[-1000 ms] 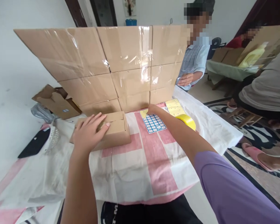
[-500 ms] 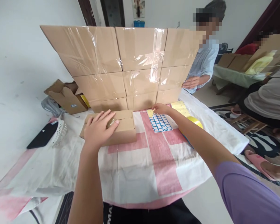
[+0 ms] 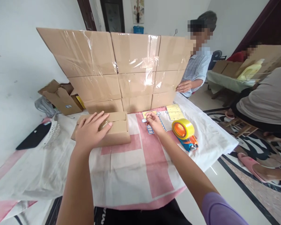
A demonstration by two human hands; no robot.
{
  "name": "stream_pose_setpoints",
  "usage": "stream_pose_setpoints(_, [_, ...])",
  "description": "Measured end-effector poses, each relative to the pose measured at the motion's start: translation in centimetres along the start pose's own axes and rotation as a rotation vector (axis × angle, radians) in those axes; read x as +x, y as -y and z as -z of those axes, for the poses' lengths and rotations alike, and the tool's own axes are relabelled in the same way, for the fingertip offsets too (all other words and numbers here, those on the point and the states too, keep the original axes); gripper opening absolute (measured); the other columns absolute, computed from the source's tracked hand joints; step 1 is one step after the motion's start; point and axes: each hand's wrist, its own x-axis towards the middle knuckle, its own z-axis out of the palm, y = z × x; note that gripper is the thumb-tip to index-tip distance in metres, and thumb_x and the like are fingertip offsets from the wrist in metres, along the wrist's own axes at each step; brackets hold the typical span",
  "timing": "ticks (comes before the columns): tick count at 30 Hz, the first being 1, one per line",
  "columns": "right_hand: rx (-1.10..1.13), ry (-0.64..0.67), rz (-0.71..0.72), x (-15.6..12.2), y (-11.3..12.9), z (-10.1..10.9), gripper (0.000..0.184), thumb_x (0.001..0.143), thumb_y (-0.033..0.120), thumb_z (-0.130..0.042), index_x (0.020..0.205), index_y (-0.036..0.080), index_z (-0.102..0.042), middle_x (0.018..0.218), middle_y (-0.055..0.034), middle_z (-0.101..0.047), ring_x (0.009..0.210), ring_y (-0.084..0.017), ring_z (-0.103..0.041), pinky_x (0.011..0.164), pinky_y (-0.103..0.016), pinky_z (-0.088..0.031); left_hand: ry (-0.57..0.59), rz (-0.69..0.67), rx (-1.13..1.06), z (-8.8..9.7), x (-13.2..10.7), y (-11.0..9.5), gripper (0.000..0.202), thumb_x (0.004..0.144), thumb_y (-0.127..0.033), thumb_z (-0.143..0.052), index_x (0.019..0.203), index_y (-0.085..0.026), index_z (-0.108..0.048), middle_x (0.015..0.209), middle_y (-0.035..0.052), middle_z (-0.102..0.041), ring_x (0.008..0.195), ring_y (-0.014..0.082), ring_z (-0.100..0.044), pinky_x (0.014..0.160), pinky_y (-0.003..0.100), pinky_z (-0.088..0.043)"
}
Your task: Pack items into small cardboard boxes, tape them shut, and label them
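Left hand (image 3: 92,128) spread flat on the box (image 3: 118,125), fingers open, not gripping; right hand (image 3: 154,122) pinching a small white label (image 3: 144,120) between thumb and fingertips. Box lies on the table (image 3: 126,175), left of centre: plain brown cardboard, seamed top. Right hand is over the blue-grid sheet (image 3: 150,129) and covers part of it. Yellow sheet (image 3: 174,112) just right of that, then the tape dispenser (image 3: 184,129), round yellow roll, orange core.

Vs half a second ago: right hand has pulled back from the sheet's far end, label now visible, dispenser no longer behind the forearm. Left hand unchanged.

Carton stack (image 3: 135,62) stands right behind, glossy clear film on its face, blocking the view past it. Co-worker's hand (image 3: 184,86) at its right edge. Far left: open carton (image 3: 63,104), perforated white plastic basket (image 3: 55,134). Tablecloth wrinkled, pink-and-white blocks.
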Motion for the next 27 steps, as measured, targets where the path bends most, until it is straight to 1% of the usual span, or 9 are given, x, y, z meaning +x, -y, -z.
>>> stream_pose_setpoints(4, [0.115, -0.077, 0.112, -1.3, 0.4, -3.0, 0.019, 0.075, 0.031, -0.059, 0.088, 0.025, -0.046, 0.070, 0.0070, -0.044, 0.062, -0.011, -0.051, 0.063, -0.026, -0.046, -0.004, -0.006, 0.017, 0.1, -0.1, 0.0, 0.056, 0.100, -0.059, -0.031, 0.144, -0.036, -0.055, 0.160, -0.0054, -0.045, 0.151, 0.0270, -0.037, 0.122, 0.052, -0.026])
stream_pose_setpoints(7, [0.235, -0.034, 0.149, -1.8, 0.2, -4.8, 0.022, 0.075, 0.027, -0.062, 0.085, 0.024, -0.042, 0.075, 0.0070, -0.043, 0.061, -0.010, -0.054, 0.060, -0.025, -0.045, -0.001, -0.012, 0.027, 0.0, -0.1, 0.2, 0.056, 0.100, -0.060, -0.030, 0.145, -0.036, -0.054, 0.160, -0.0042, -0.045, 0.151, 0.0264, -0.038, 0.123, 0.051, -0.025])
stream_pose_setpoints(11, [0.321, 0.042, 0.121, -2.6, -0.7, -5.9, 0.027, 0.075, 0.024, -0.064, 0.090, 0.024, -0.042, 0.096, 0.0039, -0.048, 0.057, -0.006, -0.056, 0.054, -0.023, -0.041, 0.018, -0.023, 0.022, 0.2, 0.2, 0.2, 0.056, 0.101, -0.060, -0.031, 0.145, -0.034, -0.054, 0.160, -0.0037, -0.045, 0.151, 0.0259, -0.038, 0.123, 0.051, -0.024])
stream_pose_setpoints(14, [0.314, 0.085, 0.088, -3.2, -1.3, -6.1, 0.035, 0.076, 0.027, -0.067, 0.102, 0.026, -0.043, 0.113, 0.0005, -0.049, 0.063, -0.006, -0.061, 0.055, -0.024, -0.044, 0.037, -0.006, 0.027, 0.3, 0.4, 0.1, 0.055, 0.101, -0.059, -0.032, 0.145, -0.034, -0.053, 0.160, -0.0036, -0.045, 0.151, 0.0247, -0.037, 0.124, 0.050, -0.024])
stream_pose_setpoints(15, [0.315, 0.101, 0.085, -3.4, -1.5, -6.1, 0.037, 0.077, 0.029, -0.067, 0.104, 0.027, -0.043, 0.112, 0.0006, -0.050, 0.067, -0.007, -0.064, 0.058, -0.024, -0.046, 0.041, -0.002, 0.032, 0.4, 0.5, 0.0, 0.055, 0.101, -0.058, -0.032, 0.145, -0.034, -0.053, 0.161, -0.0036, -0.045, 0.151, 0.0241, -0.037, 0.124, 0.050, -0.024])
stream_pose_setpoints(19, [0.320, 0.143, 0.100, -3.5, -2.1, -6.3, 0.036, 0.080, 0.032, -0.066, 0.108, 0.026, -0.045, 0.090, 0.0045, -0.049, 0.074, -0.012, -0.065, 0.072, -0.029, -0.052, 0.042, 0.002, 0.041, 0.5, 0.6, -0.1, 0.055, 0.101, -0.058, -0.032, 0.145, -0.032, -0.054, 0.161, -0.0037, -0.045, 0.151, 0.0227, -0.037, 0.125, 0.047, -0.022])
stream_pose_setpoints(21, [0.309, 0.146, 0.114, -3.4, -2.3, -6.5, 0.034, 0.080, 0.030, -0.066, 0.108, 0.026, -0.047, 0.088, 0.0043, -0.050, 0.078, -0.014, -0.065, 0.077, -0.031, -0.052, 0.044, 0.012, 0.036, 0.5, 0.5, -0.1, 0.055, 0.101, -0.059, -0.033, 0.145, -0.033, -0.053, 0.161, -0.0042, -0.044, 0.151, 0.0232, -0.036, 0.126, 0.048, -0.022])
stream_pose_setpoints(24, [0.270, 0.154, 0.142, -3.4, -2.4, -6.8, 0.033, 0.080, 0.024, -0.065, 0.109, 0.025, -0.048, 0.089, 0.0032, -0.055, 0.085, -0.015, -0.063, 0.076, -0.029, -0.048, 0.052, 0.025, 0.033, 0.6, 0.3, -0.3, 0.055, 0.101, -0.060, -0.032, 0.146, -0.034, -0.053, 0.162, -0.0047, -0.043, 0.152, 0.0242, -0.035, 0.126, 0.050, -0.022])
stream_pose_setpoints(27, [0.252, 0.161, 0.144, -3.3, -2.3, -6.9, 0.035, 0.079, 0.023, -0.065, 0.110, 0.024, -0.050, 0.088, 0.0028, -0.057, 0.083, -0.014, -0.059, 0.071, -0.027, -0.043, 0.048, 0.025, 0.029, 0.8, 0.2, -0.5, 0.056, 0.101, -0.060, -0.032, 0.145, -0.033, -0.054, 0.162, -0.0039, -0.043, 0.152, 0.0242, -0.035, 0.126, 0.050, -0.022])
